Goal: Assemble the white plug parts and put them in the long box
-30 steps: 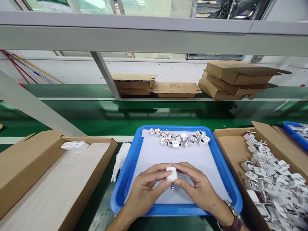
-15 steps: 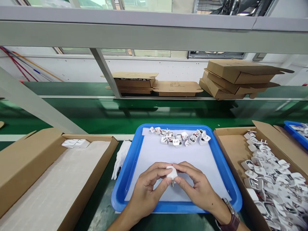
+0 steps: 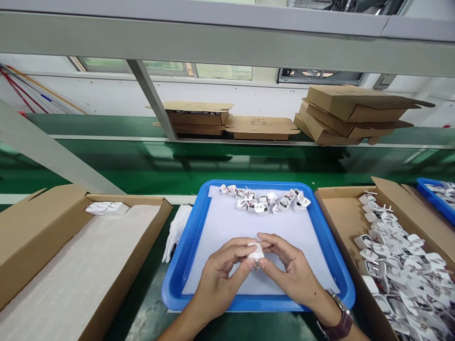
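One green bench (image 3: 270, 327) under a pale beam (image 3: 227, 42). Across it, two open cardboard boxes: left box (image 3: 132, 270), lined with a white sheet (image 3: 88, 265), with a few closed white cases (image 3: 106, 208) near its far end; right box (image 3: 339, 208), heaped with loose plugs (image 3: 401, 265). Between these boxes, a blue tray (image 3: 263, 303) with white paper (image 3: 227, 227) over its floor. At the back, a stack (image 3: 351, 113) of smaller cardboard boxes on the right, with flatter cartons (image 3: 199, 116) farther left. Just beside the tray's left rim, a white glove (image 3: 177, 227).

Over the near half of the tray, left hand (image 3: 218, 277) and right hand (image 3: 293, 272), both bare, fingertips facing. On the right wrist, a watch (image 3: 336, 312) with brown strap. Along the tray's far end, a loose cluster of open plugs (image 3: 263, 208) with wires showing.

Between both hands, above the paper, a white plug (image 3: 256, 251): pinched by left thumb and fingers, grasped from the opposite side by right thumb and fingers. Smallest, its metal prongs (image 3: 257, 266), directed toward the near rim.
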Demonstrator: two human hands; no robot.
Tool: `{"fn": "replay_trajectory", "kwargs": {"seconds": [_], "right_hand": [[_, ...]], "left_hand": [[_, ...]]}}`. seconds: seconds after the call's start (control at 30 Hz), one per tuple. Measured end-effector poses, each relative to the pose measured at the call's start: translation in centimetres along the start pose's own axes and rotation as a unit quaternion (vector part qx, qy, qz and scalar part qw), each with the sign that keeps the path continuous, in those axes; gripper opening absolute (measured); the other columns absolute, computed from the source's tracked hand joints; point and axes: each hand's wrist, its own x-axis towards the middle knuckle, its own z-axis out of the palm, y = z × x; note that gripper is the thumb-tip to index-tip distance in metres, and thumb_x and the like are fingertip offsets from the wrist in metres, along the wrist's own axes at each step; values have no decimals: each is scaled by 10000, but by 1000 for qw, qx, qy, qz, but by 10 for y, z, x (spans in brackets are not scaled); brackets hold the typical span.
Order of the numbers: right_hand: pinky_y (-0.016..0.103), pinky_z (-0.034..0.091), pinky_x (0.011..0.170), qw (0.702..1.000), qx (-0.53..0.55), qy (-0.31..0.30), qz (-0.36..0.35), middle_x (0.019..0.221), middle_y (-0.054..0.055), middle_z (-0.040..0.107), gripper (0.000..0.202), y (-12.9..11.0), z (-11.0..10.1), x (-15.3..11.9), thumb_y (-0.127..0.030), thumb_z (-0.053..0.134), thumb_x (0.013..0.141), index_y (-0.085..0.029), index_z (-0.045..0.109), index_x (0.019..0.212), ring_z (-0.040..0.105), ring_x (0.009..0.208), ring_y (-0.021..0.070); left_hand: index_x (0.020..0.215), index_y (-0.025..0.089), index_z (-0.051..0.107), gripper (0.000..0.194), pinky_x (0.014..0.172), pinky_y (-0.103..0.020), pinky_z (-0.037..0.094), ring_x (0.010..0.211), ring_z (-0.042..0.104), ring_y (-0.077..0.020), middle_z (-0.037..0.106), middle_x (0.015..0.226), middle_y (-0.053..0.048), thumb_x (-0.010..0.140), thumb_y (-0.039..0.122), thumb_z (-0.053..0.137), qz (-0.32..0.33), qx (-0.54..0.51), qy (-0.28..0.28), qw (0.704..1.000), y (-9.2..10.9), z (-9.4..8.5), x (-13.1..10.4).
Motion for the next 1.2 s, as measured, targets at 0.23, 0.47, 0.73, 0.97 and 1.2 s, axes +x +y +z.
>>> {"fn": "replay_trajectory", "kwargs": {"seconds": [0.23, 0.47, 0.73, 0.97, 1.2], "right_hand": [[415, 543, 1021, 998, -11, 34, 47, 1184, 69, 711, 467, 4, -1, 2, -391, 686, 952, -256, 595, 1389, 682, 1096, 220], [418, 561, 961, 997, -22, 41, 55, 1053, 57, 703, 465, 3, 2, 4, -403, 704, 923, -226, 607, 1342, 683, 983, 217], [396, 548, 963, 997, -17, 50, 50, 1052, 60, 700, 477, 2, 0, 7, -521, 660, 951, -210, 636, 1312, 682, 1000, 222], [442, 526, 1021, 994, -47, 58, 79, 1107, 102, 760, 573, 7, -2, 5, -659, 589, 938, -202, 685, 1270, 703, 1077, 290], [367, 576, 982, 988, -83, 38, 126, 1269, 74, 751, 589, 29, -7, 7, -670, 668, 866, -280, 706, 1307, 690, 1190, 312]], "left_hand": [[1349, 332, 667, 394, 1052, -395, 578, 1325, 613, -278, 557, 1499, -100, 993, 175, 606, -29, 89, -29, 995, -7, -3, -3], [1337, 300, 590, 503, 808, -343, 626, 934, 710, -226, 704, 1156, -71, 883, 130, 725, 87, 288, 49, 953, -16, 7, -3], [1236, 245, 625, 393, 792, -330, 618, 994, 695, -237, 693, 1137, -95, 886, 93, 718, 177, 306, 70, 933, -18, 8, 2], [1235, 228, 642, 413, 783, -288, 635, 857, 722, -188, 700, 1061, -69, 853, 88, 712, 178, 340, 114, 917, 14, 0, -5], [1293, 229, 648, 408, 869, -344, 607, 901, 724, -229, 745, 1154, -79, 898, 314, 700, 91, 576, 188, 790, 107, -109, -20]]}}
